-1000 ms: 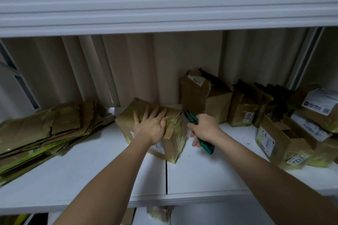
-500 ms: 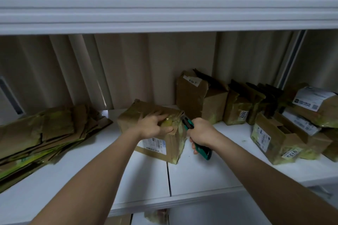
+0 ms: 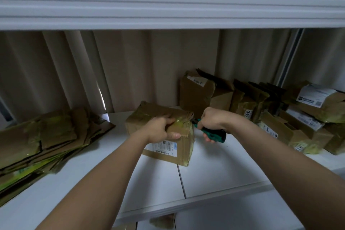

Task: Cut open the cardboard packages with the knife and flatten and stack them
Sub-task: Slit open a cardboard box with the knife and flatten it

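Brown taped cardboard box (image 3: 160, 132) sits on the white shelf (image 3: 214, 166), shipping label facing the camera. Left hand (image 3: 160, 129) grips its top right edge, thumb on the front face, fingers curled over the top. Right hand (image 3: 210, 120), just right of the box, has its grip clenched round the green-handled knife (image 3: 211, 132); the tip meets the box's upper right corner. Left of the box: flattened cardboard stack (image 3: 43, 142). Right of the box: unflattened packages (image 3: 270, 115).
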